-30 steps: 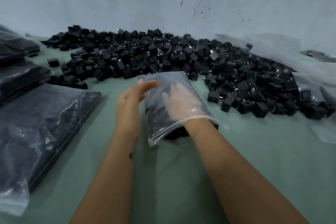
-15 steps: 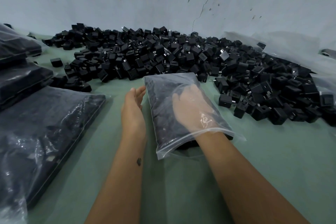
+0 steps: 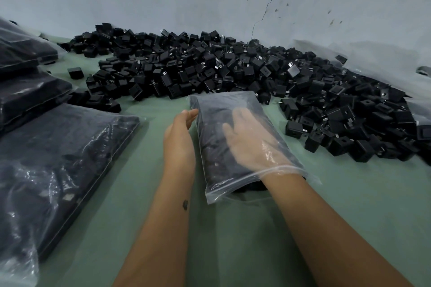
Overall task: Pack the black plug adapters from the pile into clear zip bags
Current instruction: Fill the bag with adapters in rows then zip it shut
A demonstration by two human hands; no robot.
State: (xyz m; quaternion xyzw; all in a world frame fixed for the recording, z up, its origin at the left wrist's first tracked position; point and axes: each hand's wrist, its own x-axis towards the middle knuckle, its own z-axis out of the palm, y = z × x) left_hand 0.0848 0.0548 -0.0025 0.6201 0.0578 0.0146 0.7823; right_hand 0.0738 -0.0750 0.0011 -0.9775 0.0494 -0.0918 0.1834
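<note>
Packing workshop, adapter pile [image 3: 233, 70], filled bags [image 3: 58, 151]

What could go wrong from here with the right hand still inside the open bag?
1. The zip bag mouth gapes toward the person; pulling the right hand out could drag adapters out.
2. The left hand only braces the bag's side with flat fingers, so it may slide.
3. The pile touches the bag's far end; loose adapters could snag.
</note>
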